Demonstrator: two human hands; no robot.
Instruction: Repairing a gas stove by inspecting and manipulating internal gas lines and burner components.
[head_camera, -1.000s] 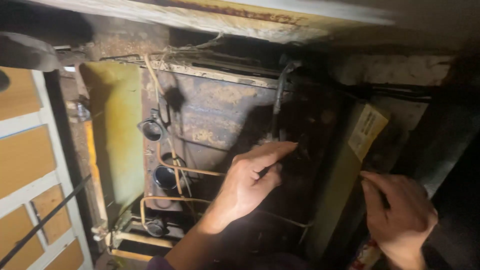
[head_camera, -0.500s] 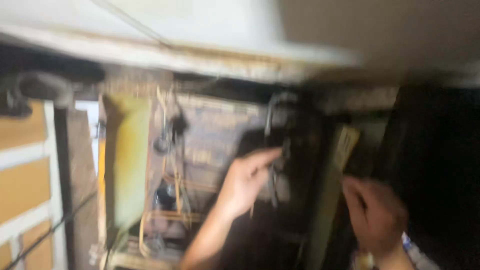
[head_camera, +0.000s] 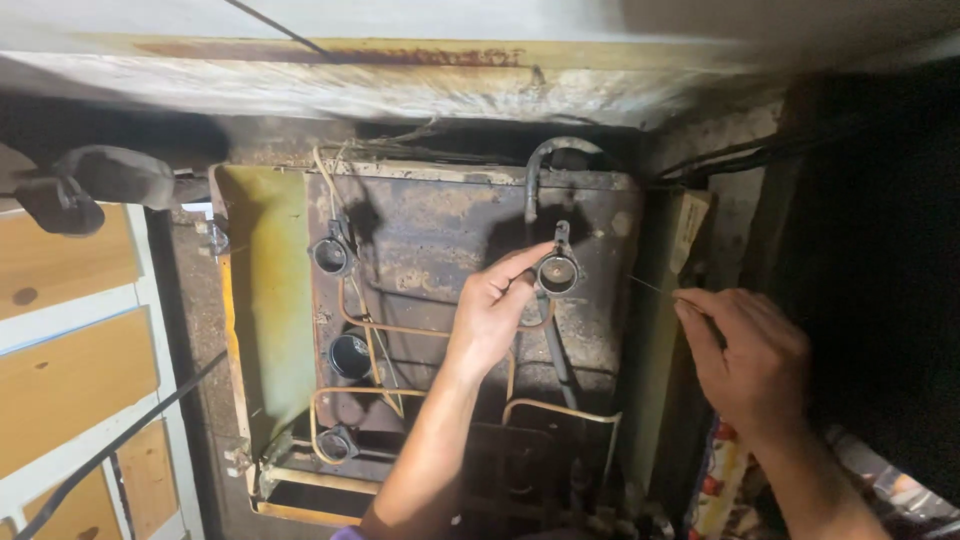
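I look down into an opened, rusty gas stove (head_camera: 440, 230) with bare burner cups and thin copper tubes (head_camera: 370, 325). My left hand (head_camera: 495, 305) reaches in, index finger stretched toward the upper right burner cup (head_camera: 557, 272), touching or almost touching its rim. My right hand (head_camera: 745, 355) hovers at the stove's right edge, pinching a thin wire (head_camera: 650, 287) between thumb and forefinger; its tip points left toward that same cup. Other burner cups sit at upper left (head_camera: 331, 255), middle left (head_camera: 350, 355) and lower left (head_camera: 338, 442).
A grey bent pipe (head_camera: 545, 165) rises above the right cup. The lifted yellowish stove top (head_camera: 265, 290) stands at the left. Wooden panels with white frames (head_camera: 70, 360) lie farther left, crossed by a black cable (head_camera: 120, 445). Patterned cloth (head_camera: 715, 490) shows at lower right.
The view has shifted and sharpened after a blur. My left hand moved up so its finger is at the right burner cup. My right hand rose slightly with the wire.
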